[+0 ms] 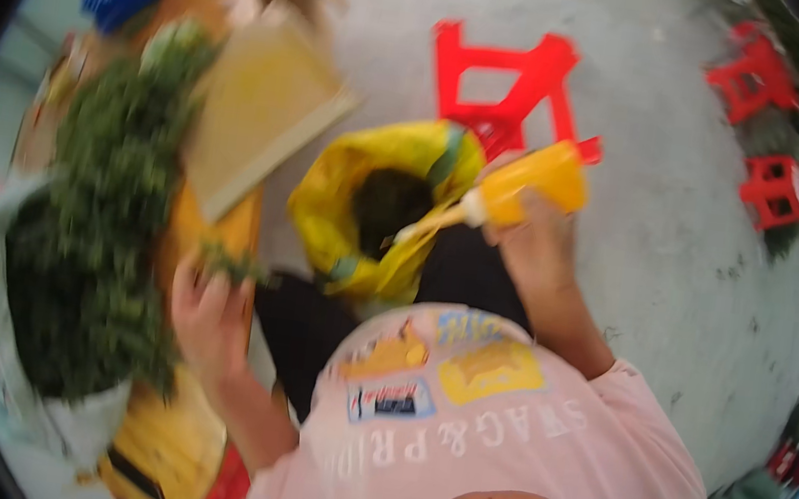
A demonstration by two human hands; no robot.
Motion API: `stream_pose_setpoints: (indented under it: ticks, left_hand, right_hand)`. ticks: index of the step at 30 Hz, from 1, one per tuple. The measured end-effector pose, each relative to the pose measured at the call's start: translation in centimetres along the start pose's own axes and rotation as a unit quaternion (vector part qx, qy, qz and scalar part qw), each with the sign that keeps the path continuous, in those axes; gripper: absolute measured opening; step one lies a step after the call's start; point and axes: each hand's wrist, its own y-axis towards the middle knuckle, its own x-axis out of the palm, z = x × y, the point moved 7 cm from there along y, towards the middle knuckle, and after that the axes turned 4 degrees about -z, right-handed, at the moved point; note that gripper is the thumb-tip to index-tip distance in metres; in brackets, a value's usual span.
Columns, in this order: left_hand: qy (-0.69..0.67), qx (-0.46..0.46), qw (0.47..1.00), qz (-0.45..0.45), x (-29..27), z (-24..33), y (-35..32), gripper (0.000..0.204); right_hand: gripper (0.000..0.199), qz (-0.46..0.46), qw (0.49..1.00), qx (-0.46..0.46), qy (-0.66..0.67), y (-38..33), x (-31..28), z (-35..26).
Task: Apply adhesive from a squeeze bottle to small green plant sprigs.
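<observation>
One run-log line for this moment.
left hand: holding green sprig | right hand: holding orange bottle | nozzle: toward yellow bag

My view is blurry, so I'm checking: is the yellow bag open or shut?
Open. The yellow bag has its mouth spread wide, and dark contents show inside.

Person wears pale pink tee (633,472) w/ short slvs (616,381), blue/yellow prints (494,371) (plus wht lettering (465,442)), blk trousers (465,273).

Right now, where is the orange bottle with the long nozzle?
In the head view, the orange bottle is right of centre, held in the right hand, its nozzle pointing left toward the open yellow bag.
</observation>
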Motion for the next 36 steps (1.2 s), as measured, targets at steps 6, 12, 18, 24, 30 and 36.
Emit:
stream_pose_setpoints:
  ticks: [6,12,18,24,30,36]
  left_hand:
    - [-0.147,-0.038,0.984,-0.088,0.6,-1.7,0.0,0.035]
    - [-0.163,-0.062,0.983,-0.061,0.7,-2.2,-0.8,0.018]
    - [-0.121,-0.058,0.99,-0.048,0.9,-3.2,-1.4,0.017]
    - [-0.149,-0.066,0.985,-0.053,3.0,-4.3,-2.1,0.025]
    - [-0.129,-0.083,0.987,-0.055,4.8,-4.6,-1.9,0.032]
    - [-0.145,-0.104,0.982,-0.065,5.0,-5.7,-1.8,0.03]
  right_hand:
    - [0.043,-0.056,0.996,0.015,0.075,1.1,1.4,-0.8]
    - [0.034,-0.063,0.997,-0.005,0.033,1.6,3.4,-0.5]
    - [0.041,-0.142,0.981,0.029,0.126,1.5,5.8,-0.2]
    - [0.045,-0.106,0.988,0.008,0.114,0.9,8.7,1.2]
    - [0.041,-0.25,0.962,0.023,0.111,1.0,9.9,1.7]
    - [0.041,-0.171,0.984,0.029,0.032,1.2,7.8,1.0]
